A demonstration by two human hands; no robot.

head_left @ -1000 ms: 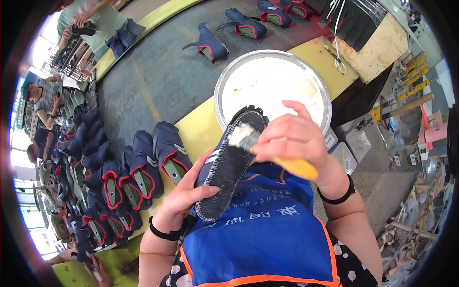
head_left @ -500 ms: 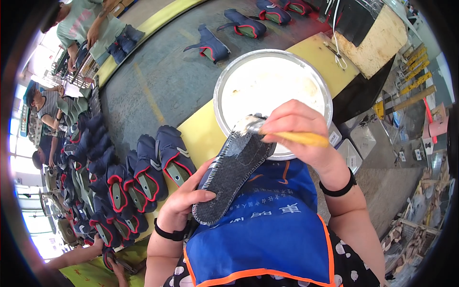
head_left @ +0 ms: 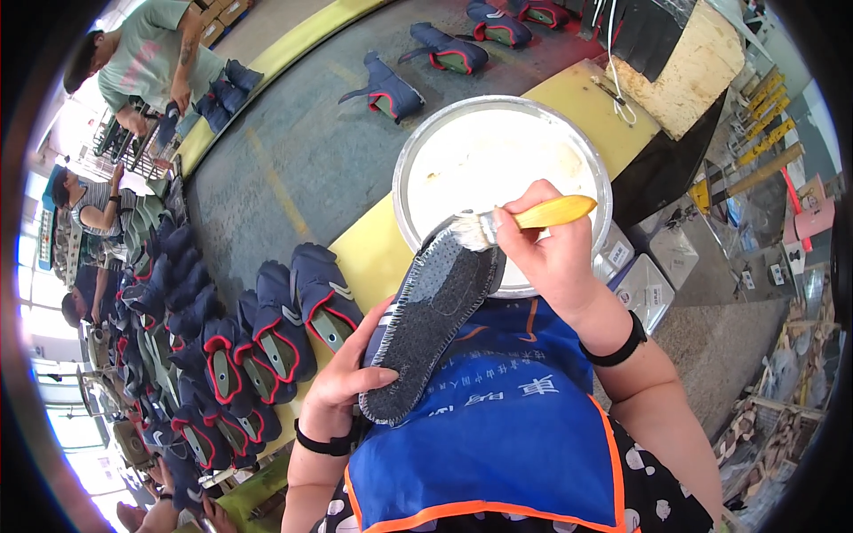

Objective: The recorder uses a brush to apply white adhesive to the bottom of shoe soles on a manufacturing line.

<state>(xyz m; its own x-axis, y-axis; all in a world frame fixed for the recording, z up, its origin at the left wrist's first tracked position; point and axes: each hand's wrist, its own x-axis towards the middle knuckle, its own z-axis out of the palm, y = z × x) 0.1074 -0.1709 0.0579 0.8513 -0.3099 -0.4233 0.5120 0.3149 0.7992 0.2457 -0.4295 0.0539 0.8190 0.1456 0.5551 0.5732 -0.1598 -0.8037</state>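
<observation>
"Left hand (head_left: 345,377): state?"
"Closed round the lower end of one dark shoe (head_left: 435,311), sole (head_left: 413,346) upward."
"Right hand (head_left: 553,258)?"
"Pinching one yellow-handled brush (head_left: 558,211), bristles (head_left: 473,233) against the sole's upper end."
"Shoe, location?"
"Slanted in front of the blue apron (head_left: 480,466), upper end overlapping, in view, the round metal bowl (head_left: 605,191) of white paste (head_left: 506,160)."
"Remainder?"
"Navy shoes (head_left: 318,280), red-trimmed, several, to the left along the yellow worktop (head_left: 371,249)."

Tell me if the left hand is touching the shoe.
Touching: the head view shows the left hand gripping the shoe, its thumb lying across the underside.
</observation>
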